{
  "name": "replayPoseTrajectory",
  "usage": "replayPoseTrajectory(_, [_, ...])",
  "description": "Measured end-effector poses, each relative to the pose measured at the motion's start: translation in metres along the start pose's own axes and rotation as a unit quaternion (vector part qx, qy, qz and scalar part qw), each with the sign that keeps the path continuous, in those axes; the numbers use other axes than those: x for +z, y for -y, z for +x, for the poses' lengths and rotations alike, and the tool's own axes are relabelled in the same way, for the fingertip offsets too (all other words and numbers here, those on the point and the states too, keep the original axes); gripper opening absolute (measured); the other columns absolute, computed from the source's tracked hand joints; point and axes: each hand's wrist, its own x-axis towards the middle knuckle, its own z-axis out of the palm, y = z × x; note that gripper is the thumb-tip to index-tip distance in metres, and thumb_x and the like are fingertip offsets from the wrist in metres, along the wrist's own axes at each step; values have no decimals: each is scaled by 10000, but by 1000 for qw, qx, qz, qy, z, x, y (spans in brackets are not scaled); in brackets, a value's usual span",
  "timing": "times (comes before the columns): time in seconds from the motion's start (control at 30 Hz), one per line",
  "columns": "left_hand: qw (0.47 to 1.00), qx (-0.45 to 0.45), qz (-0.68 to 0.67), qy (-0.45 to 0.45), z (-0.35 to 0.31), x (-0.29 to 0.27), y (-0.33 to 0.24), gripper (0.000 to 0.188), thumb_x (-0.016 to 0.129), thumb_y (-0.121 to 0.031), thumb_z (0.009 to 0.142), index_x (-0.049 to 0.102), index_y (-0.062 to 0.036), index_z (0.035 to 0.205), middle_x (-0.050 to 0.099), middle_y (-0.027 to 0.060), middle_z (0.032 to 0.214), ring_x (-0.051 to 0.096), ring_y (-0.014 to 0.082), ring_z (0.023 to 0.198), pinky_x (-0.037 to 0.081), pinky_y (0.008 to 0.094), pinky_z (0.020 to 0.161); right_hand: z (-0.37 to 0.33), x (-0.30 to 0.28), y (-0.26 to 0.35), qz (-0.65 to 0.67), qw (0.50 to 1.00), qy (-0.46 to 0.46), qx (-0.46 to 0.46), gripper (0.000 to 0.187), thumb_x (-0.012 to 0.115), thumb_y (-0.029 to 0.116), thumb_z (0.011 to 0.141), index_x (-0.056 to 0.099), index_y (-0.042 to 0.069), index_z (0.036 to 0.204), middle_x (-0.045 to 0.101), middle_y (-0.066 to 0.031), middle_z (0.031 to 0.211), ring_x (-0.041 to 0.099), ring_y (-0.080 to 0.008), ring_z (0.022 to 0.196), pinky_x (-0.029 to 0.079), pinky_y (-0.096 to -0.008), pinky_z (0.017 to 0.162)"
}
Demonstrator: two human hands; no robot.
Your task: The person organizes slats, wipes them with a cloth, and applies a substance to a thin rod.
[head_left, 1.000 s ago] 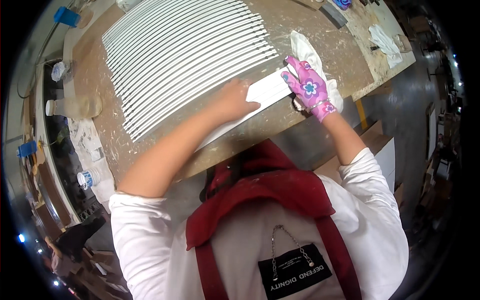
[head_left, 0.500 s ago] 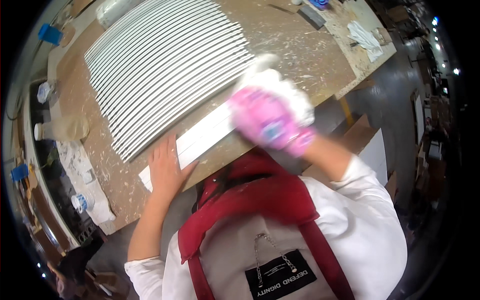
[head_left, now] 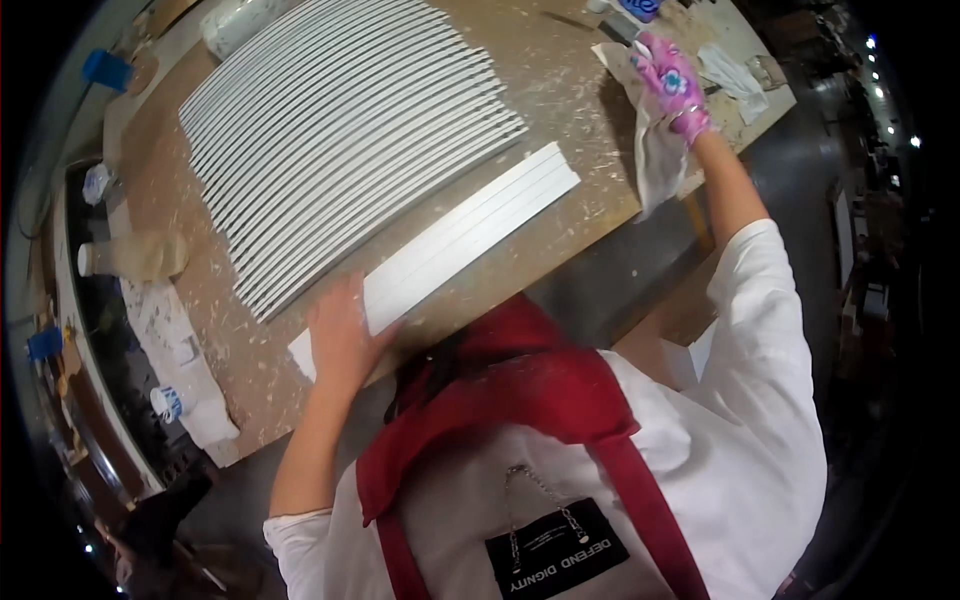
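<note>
Several narrow white strips [head_left: 475,228] lie side by side in a slanting band near the table's front edge. My bare left hand [head_left: 345,335] rests across their left end, fingers stretched toward the far edge and thumb apart near the close one. Out at the table's right side, my right hand [head_left: 672,85], in a pink patterned glove, grips an off-white cloth [head_left: 660,165]. The cloth hangs down past the table's edge, apart from the strips. Beyond the band spreads a large array of white strips [head_left: 340,150] in close parallel rows.
The worktable [head_left: 590,165] is brown and spattered with white. At the left are a jar of cloudy liquid [head_left: 135,257] and a small white-and-blue cup [head_left: 167,403]. A crumpled white rag [head_left: 733,82] and a dark grey block [head_left: 617,27] lie at the far right.
My right hand has swung off the strips toward the far right, carrying the cloth, which now hangs loose. My left hand stays on the strips' left end.
</note>
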Motion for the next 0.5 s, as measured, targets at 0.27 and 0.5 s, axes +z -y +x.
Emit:
replayPoseTrajectory(0.27, [876, -316, -323, -168, -44, -48, 81, 317, 550, -225, 963, 589, 5, 1177, 646, 125, 1017, 614, 181, 940, 465, 278, 812, -34, 8, 51, 167, 957, 234, -46, 459, 444, 370, 995, 478, 74, 1344, 593, -128, 1200, 567, -280, 1052, 460, -379, 906])
replayPoseTrajectory(0.5, [782, -439, -435, 75, -82, -47, 124, 524, 415, -487, 990, 601, -2, 917, 633, 100, 764, 597, 180, 587, 463, 300, 556, -6, 38, 61, 459, 632, 607, 146, 443, 626, 281, 873, 524, 32, 1224, 620, -77, 845, 629, -217, 785, 521, -305, 671])
